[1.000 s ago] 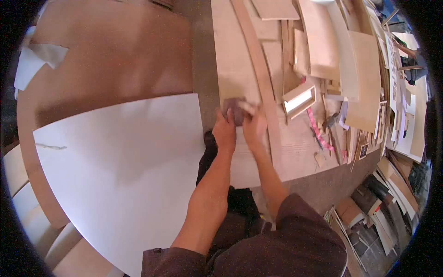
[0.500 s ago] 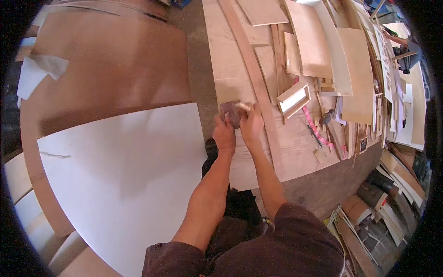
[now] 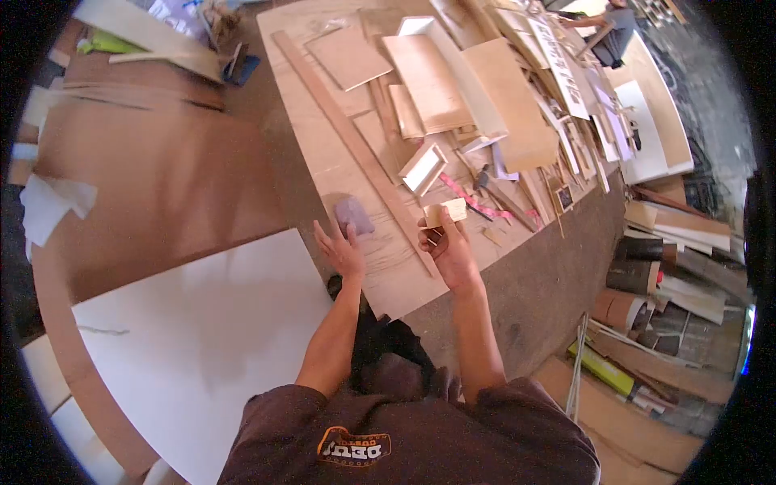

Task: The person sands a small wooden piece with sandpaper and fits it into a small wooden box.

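Note:
My right hand [image 3: 453,257] is closed around a small pale piece of wood [image 3: 448,212], held up above the near part of the plywood-topped table. The fingers partly cover the wood. My left hand [image 3: 340,252] is open with its fingers spread, at the table's left edge. Beside its fingertips lies a greyish-purple sheet that looks like sandpaper [image 3: 354,215]; whether the fingertips touch it I cannot tell. A long flat wooden strip [image 3: 347,137] runs along the table between the sheet and my right hand.
A small frame-like wooden box [image 3: 423,168], a hammer [image 3: 483,177] and a pink tape measure [image 3: 461,194] lie beyond my right hand. Boards cover the far side. A large white sheet [image 3: 202,347] is at left. Another person [image 3: 613,36] is at far right.
My hands have moved apart. The left has let go of the sandpaper-like sheet, which now lies on the table. The right has lifted the wood piece; the view has turned rightward.

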`<state>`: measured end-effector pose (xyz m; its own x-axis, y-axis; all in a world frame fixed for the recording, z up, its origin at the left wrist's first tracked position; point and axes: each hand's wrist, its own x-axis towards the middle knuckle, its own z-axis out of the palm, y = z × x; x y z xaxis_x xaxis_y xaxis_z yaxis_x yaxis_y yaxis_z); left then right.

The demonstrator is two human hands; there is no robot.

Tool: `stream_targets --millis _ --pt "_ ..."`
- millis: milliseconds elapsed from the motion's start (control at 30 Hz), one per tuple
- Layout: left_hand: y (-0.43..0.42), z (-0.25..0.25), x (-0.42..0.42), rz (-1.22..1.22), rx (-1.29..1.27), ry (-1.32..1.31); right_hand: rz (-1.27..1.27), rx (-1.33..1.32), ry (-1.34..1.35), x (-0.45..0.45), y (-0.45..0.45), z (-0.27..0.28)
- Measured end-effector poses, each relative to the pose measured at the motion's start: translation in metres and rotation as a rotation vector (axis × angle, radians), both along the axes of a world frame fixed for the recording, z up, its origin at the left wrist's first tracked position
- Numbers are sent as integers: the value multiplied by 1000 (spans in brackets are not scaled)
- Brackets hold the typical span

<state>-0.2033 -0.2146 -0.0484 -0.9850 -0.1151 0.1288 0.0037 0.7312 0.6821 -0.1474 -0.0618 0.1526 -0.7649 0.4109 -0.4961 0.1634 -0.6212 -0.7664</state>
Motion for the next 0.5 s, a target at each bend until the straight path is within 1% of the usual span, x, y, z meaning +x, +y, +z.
stream_targets --millis 33,100,133,167,200,233,300,333,400,433,500 --pt "-4 6 3 -20 2 22 -20 2 22 5 -2 11" --pt "-7 12 1 -194 -32 -139 -36 -10 35 10 -3 27" --pt "-6 4 4 -207 -36 -115 -49 -12 59 13 -4 34" --pt "-2 -9 7 -261 -30 -154 -57 -29 74 15 -6 40" --pt "4 -2 5 -312 -24 -189 -62 -44 94 17 -6 45" --pt "7 5 4 -323 -34 -170 -73 -49 114 19 -5 48" --pt "13 16 3 -515 -96 -340 -53 28 142 25 -2 54" --pt "17 20 1 -525 -103 -325 -65 27 157 26 2 61" --pt "24 19 2 -530 -85 -437 -128 127 140 29 9 70" --pt "27 12 3 -528 -89 -427 -128 124 151 30 18 73" --pt "29 7 5 -410 -127 -333 -74 204 165 29 36 77"
